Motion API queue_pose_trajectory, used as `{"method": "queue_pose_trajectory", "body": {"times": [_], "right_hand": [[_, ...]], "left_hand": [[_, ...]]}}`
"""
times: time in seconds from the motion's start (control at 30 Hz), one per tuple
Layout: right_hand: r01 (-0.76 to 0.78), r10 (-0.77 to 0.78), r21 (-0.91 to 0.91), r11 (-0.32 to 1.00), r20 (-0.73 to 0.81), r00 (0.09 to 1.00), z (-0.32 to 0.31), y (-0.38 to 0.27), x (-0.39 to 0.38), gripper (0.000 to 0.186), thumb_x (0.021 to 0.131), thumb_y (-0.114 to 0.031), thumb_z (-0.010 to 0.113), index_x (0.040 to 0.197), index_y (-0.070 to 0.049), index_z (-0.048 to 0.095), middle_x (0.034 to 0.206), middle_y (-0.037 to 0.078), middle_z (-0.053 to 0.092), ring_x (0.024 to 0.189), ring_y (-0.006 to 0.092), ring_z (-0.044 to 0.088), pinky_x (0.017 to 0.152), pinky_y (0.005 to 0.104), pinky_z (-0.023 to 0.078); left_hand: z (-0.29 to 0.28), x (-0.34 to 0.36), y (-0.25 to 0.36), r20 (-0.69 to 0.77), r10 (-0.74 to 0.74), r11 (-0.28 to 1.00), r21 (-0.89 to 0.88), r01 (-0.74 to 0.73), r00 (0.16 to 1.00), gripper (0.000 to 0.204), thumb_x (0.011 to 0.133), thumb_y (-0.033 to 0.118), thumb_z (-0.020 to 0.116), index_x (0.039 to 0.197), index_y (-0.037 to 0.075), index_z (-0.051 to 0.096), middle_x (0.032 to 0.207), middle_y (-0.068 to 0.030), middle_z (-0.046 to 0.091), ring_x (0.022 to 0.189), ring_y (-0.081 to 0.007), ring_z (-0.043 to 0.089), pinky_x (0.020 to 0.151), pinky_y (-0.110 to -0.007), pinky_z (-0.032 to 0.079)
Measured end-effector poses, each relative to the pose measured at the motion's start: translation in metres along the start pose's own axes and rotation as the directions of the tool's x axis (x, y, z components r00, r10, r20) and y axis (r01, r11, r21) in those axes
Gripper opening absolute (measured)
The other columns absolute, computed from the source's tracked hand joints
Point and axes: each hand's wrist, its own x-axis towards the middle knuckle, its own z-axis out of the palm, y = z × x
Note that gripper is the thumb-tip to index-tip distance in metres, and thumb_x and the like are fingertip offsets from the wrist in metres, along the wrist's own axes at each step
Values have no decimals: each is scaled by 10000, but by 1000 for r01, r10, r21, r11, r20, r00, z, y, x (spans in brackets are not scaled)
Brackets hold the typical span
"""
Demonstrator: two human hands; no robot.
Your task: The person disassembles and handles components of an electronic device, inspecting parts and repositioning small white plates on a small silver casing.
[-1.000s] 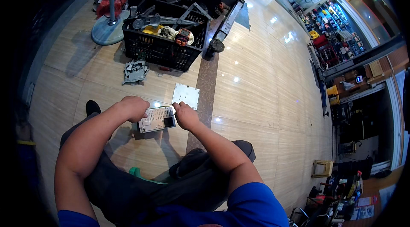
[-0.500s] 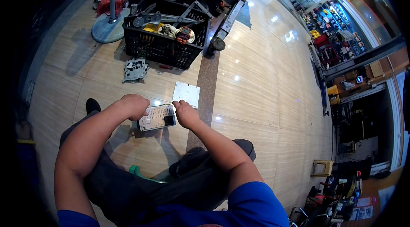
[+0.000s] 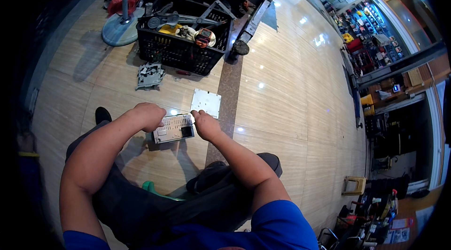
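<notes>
Between my hands is a silver, box-shaped electronic unit (image 3: 172,130) that looks like a car stereo, its slotted metal side facing up and a dark square opening near its right end. My left hand (image 3: 149,117) is closed on its far left corner, thumb toward the slotted face. At the right end, my right hand (image 3: 206,125) has its fingers bent and pressed against the far corner; whether a small tool is also in them cannot be made out. Just beyond the right hand, a flat white metal plate (image 3: 206,101) lies on the floor.
A black plastic crate (image 3: 181,57) of tools and parts stands ahead, a red meter (image 3: 203,38) on top. Before it lie a grey metal mechanism (image 3: 150,76) and a red-handled tool (image 3: 183,73). A round-based metal stand (image 3: 123,31) is left of the crate, a long jack (image 3: 253,22) right.
Almost nothing differs. The whole view shifts very slightly, and both hands keep their places on the unit.
</notes>
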Motion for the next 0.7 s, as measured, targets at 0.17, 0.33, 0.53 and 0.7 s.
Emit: {"method": "queue_pose_trajectory", "body": {"times": [0.17,0.33,0.53,0.7], "right_hand": [[44,-40,70,997,-58,998,7,5,0,248,882,-108,508,1117,-30,509,972,224,602,917,396,625,744,482,520],[-43,44,44,998,-22,999,7,3,2,253,899,-131,505,1130,-26,496,956,232,608,895,401,631,741,487,521],[-57,57,17,998,6,998,4,3,2,268,894,-115,488,1150,-38,489,982,230,604,879,405,635,740,484,526],[66,-61,56,996,-81,995,-1,-2,0,202,845,-31,478,1045,-2,491,959,233,598,877,391,634,746,452,530]], "left_hand": [[-1,0,1,1,0,1000,-3,0,1000,330,877,318,646,1072,52,636,1068,-153,672,1046,-321,623,868,-432,500],[0,0,1,-2,0,1000,1,0,1000,326,875,316,648,1065,51,641,1066,-152,673,1047,-317,623,867,-429,501],[1,2,0,-3,-6,1000,-6,6,1000,310,875,306,647,1060,57,646,1066,-151,673,1047,-316,623,871,-426,500],[4,2,-4,-19,3,1000,-7,-3,1000,326,873,344,644,1047,69,629,1006,-167,673,1006,-347,626,841,-458,494]]}}
